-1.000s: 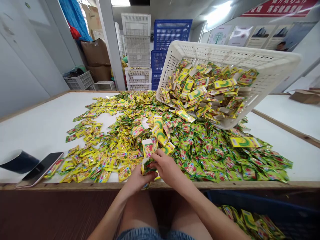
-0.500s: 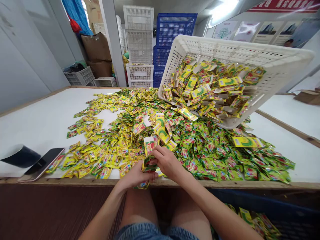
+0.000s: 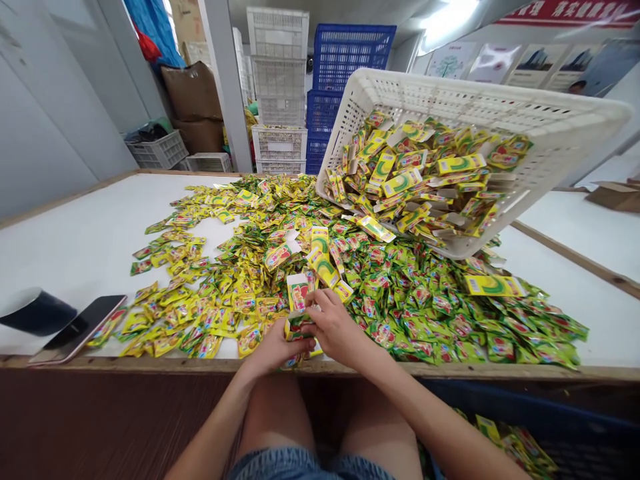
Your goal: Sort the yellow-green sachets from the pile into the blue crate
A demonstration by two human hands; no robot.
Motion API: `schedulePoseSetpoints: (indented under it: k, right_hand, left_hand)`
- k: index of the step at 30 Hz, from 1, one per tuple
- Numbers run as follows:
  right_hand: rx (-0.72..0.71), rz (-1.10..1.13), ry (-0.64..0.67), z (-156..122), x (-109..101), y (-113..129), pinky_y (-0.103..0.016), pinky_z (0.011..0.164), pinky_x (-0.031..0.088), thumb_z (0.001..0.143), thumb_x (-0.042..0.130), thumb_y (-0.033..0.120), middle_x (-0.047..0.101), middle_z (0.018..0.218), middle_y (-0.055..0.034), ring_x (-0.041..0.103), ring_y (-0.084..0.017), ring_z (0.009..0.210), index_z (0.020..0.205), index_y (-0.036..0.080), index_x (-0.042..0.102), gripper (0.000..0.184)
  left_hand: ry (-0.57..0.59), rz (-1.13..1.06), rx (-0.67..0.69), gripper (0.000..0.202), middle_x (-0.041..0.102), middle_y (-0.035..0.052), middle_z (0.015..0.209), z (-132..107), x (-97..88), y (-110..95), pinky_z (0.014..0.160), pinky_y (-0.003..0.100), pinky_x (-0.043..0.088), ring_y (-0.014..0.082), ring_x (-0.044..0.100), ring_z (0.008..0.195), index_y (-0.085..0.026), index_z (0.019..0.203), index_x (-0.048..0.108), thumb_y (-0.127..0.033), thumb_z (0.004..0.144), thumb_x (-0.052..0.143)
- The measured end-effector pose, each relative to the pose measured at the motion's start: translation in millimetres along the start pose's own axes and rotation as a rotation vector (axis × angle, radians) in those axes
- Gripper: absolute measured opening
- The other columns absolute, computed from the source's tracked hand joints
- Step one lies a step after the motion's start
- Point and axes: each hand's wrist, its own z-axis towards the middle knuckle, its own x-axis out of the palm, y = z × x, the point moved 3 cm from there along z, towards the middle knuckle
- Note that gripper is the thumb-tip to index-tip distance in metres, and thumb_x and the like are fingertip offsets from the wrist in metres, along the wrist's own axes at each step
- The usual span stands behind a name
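At the table's front edge my left hand (image 3: 278,348) is closed around a small open yellow carton (image 3: 298,308) with its flap standing up. My right hand (image 3: 334,328) is pinched at the carton's mouth, its fingers on small sachets there. A wide heap of yellow and green sachets (image 3: 400,300) covers the white table (image 3: 75,247) just beyond both hands. A tilted white basket (image 3: 480,113) full of flat yellow cartons (image 3: 415,180) leans over the heap at the back right.
A phone (image 3: 80,328) and a dark roll (image 3: 35,312) lie at the table's left front. A blue crate (image 3: 575,420) with filled cartons sits below right. Stacked white and blue crates (image 3: 350,60) stand behind the table. My bare knees are under the table edge.
My hands have stayed at the carton, with my right fingers shifting slightly at its mouth. The view tipped a little, so the table and basket sit slightly differently in the picture.
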Motion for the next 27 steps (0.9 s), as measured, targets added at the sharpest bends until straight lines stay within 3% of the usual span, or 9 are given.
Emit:
schedulePoseSetpoints:
  k: [5,11,15,19,22,27]
  right_hand:
    - [0.007,-0.118,0.073,5.1,-6.3,0.7,-0.038,0.08,0.032,0.073,0.057,0.012,0.048,0.103,-0.0097,0.041,-0.025,0.098,0.088,0.018,0.057,0.015]
    - [-0.059,-0.199,0.178,10.6,1.5,12.2,-0.04,0.082,0.031,0.066,0.066,0.016,0.05,0.103,-0.0126,0.041,-0.029,0.1,0.089,0.019,0.058,0.024]
    - [-0.009,-0.106,0.125,10.2,2.9,12.9,-0.038,0.081,0.031,0.075,0.059,0.019,0.054,0.099,-0.0099,0.046,-0.023,0.092,0.098,0.017,0.053,0.023]
    - [0.039,0.008,0.027,6.1,6.2,12.0,-0.038,0.086,0.029,0.081,0.053,0.017,0.054,0.103,-0.0072,0.045,-0.021,0.096,0.09,0.018,0.057,0.01]
    - [0.014,0.039,0.043,4.6,13.3,16.9,-0.04,0.088,0.028,0.083,0.05,0.017,0.054,0.103,-0.0072,0.042,-0.021,0.101,0.081,0.019,0.062,0.012]
    - [0.048,0.132,0.08,2.3,26.5,22.6,-0.042,0.089,0.031,0.084,0.052,0.031,0.052,0.107,-0.008,0.04,-0.023,0.105,0.071,0.018,0.063,0.022]
  left_hand:
    - [0.037,0.033,0.012,0.029,0.064,0.0011,0.074,-0.1,2.9,-3.5,0.066,0.026,0.043,0.0169,0.056,0.07,-0.013,0.085,0.06,-0.029,0.063,0.07]
    - [-0.088,0.101,0.035,0.027,0.065,0.0023,0.076,-1.3,-0.2,-5.0,0.07,0.028,0.044,0.021,0.056,0.077,-0.014,0.083,0.061,-0.025,0.06,0.069]
    - [-0.075,0.044,0.027,0.023,0.063,0.0006,0.072,-1.6,-3.9,-8.0,0.066,0.026,0.044,0.0181,0.056,0.072,-0.014,0.08,0.06,-0.025,0.061,0.068]
    - [-0.077,0.008,0.069,0.022,0.062,0.0011,0.076,-3.4,-6.2,-7.4,0.071,0.026,0.043,0.0175,0.055,0.075,-0.014,0.079,0.061,-0.026,0.061,0.068]
    - [-0.132,-0.023,0.019,0.029,0.063,0.0017,0.078,-4.9,-9.7,2.4,0.071,0.028,0.044,0.0189,0.055,0.076,-0.015,0.083,0.063,-0.027,0.058,0.07]
    - [-0.115,-0.077,0.045,0.039,0.065,0.005,0.083,-6.2,-16.4,19.5,0.076,0.031,0.044,0.0222,0.056,0.081,-0.012,0.089,0.062,-0.035,0.058,0.07]
